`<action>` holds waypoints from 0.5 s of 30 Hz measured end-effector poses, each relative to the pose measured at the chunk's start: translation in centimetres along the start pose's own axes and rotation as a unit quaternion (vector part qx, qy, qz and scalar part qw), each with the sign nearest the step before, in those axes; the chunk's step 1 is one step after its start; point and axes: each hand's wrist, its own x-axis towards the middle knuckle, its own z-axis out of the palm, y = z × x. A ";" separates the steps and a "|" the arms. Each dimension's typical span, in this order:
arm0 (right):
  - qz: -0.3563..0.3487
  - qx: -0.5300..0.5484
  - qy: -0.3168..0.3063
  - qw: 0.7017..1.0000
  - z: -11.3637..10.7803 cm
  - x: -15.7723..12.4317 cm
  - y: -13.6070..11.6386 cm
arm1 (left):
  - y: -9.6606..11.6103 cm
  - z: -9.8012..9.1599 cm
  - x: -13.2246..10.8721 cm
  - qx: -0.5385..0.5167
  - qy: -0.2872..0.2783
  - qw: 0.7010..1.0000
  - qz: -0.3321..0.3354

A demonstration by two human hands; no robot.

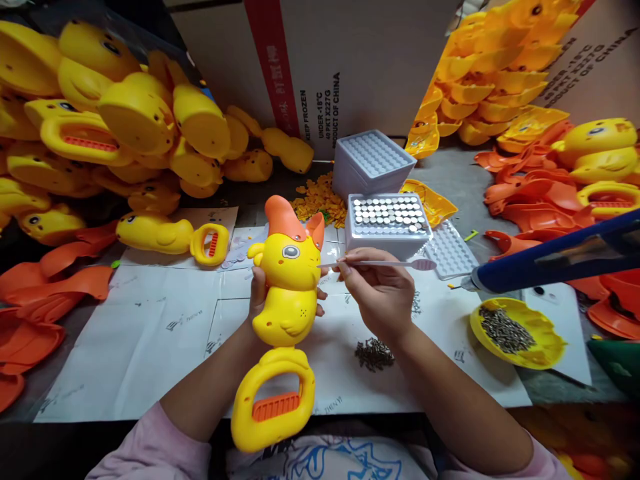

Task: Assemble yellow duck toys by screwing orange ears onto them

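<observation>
My left hand (257, 297) is wrapped round the body of a yellow duck toy (284, 317) with an orange bill on top and a ring handle below. It stands nearly upright over the table. My right hand (383, 293) pinches a thin pale plastic stick (387, 264) with a flat paddle end pointing right. The stick's thin end reaches the side of the duck's head; whether it enters a hole I cannot tell. Below my right hand lies a small pile of screws (374, 354). Behind it, a white box (389, 247) holds rows of round silver pieces.
Yellow ducks (140, 113) are heaped at the left, above orange parts (55, 280). At right are a blue screwdriver (560, 252), a yellow shell (550, 350) with screws, and more orange parts (540, 193). A second white box (373, 163) and a carton (320, 60) stand behind.
</observation>
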 end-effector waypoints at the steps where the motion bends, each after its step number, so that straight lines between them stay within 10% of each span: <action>1: 0.004 0.000 0.004 1.000 0.0 0.1 0.0 | -0.1 0.1 -0.1 -0.007 -0.012 1.000 -0.004; 15: -0.061 -0.045 -0.029 0.997 -0.7 0.3 1.2 | -0.1 0.1 -0.3 -0.035 0.003 0.997 -0.064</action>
